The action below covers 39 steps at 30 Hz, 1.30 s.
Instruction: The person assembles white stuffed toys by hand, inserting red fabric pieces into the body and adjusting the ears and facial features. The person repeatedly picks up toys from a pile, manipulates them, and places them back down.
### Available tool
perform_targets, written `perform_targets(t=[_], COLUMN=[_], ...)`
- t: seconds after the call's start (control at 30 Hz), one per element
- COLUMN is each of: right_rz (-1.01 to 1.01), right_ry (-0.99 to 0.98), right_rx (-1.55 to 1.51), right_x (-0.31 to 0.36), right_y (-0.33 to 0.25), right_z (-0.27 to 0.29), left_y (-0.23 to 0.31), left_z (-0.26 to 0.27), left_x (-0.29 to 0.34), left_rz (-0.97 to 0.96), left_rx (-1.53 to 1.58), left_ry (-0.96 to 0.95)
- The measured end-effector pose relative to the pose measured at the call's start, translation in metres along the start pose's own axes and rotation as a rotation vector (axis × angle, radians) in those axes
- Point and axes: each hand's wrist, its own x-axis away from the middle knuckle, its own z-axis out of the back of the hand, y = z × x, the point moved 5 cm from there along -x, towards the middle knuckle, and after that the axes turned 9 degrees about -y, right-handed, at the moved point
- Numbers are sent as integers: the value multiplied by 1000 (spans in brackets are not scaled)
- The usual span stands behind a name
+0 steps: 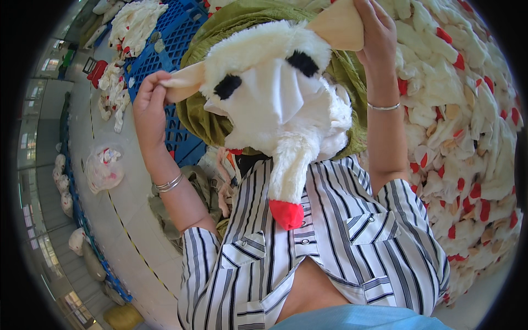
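Note:
An unstuffed white plush animal skin (250, 66) with two black eye patches hangs stretched between my hands, in front of my striped shirt. My left hand (149, 107) pinches the cream ear (184, 82) on the left. My right hand (379, 33), raised higher, grips the other cream ear (336, 25) near its tip. A limp furry limb (294, 165) dangles from the skin and ends in a red tip (286, 214). The smooth white face cloth between the eye patches sags in folds.
Behind the skin is an olive-green sack (192, 55). A heap of similar white skins with red tips (462, 148) fills the right side. At the left stand a blue plastic pallet (173, 33) and a clear plastic bag (104, 170) on the floor.

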Motion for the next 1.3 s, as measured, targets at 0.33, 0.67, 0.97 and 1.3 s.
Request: perform_targets(t=[0.33, 0.67, 0.97, 1.3], right_rz=[97, -125, -633, -235], right_ry=[-237, -426, -523, -769], right_rx=[229, 529, 362, 365], right_x=[-27, 106, 121, 110], right_y=[-15, 45, 74, -28], right_z=[-85, -99, -90, -92], left_y=[75, -22, -50, -6], left_z=[-152, -133, -146, -129], left_x=[-18, -51, -43, -33], left_rz=[-66, -48, 137, -2], left_rx=[-366, 176, 238, 165], left_ry=[-474, -11, 149, 195])
